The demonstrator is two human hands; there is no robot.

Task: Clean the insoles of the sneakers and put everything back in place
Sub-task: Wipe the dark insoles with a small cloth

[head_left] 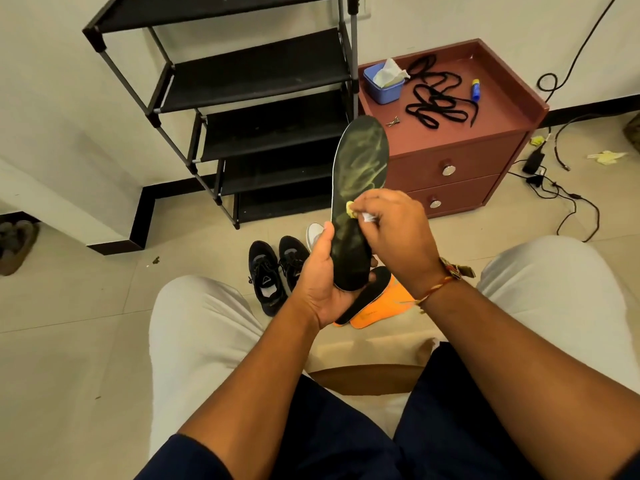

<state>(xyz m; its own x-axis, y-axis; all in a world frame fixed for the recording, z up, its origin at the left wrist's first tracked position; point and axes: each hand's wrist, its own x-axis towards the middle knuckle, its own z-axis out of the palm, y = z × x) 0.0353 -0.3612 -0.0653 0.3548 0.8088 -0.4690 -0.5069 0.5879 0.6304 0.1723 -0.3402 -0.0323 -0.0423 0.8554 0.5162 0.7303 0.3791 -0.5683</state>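
Dark insole [360, 161] in left hand [318, 275], yellowed wipe [350, 209] in right hand [391, 223], print unreadable.

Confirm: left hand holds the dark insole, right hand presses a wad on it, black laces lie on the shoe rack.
One slip: the head view shows the black laces on the red-brown cabinet, not the shoe rack. The left hand holds the dark insole and the right hand presses a wad on it, as stated.
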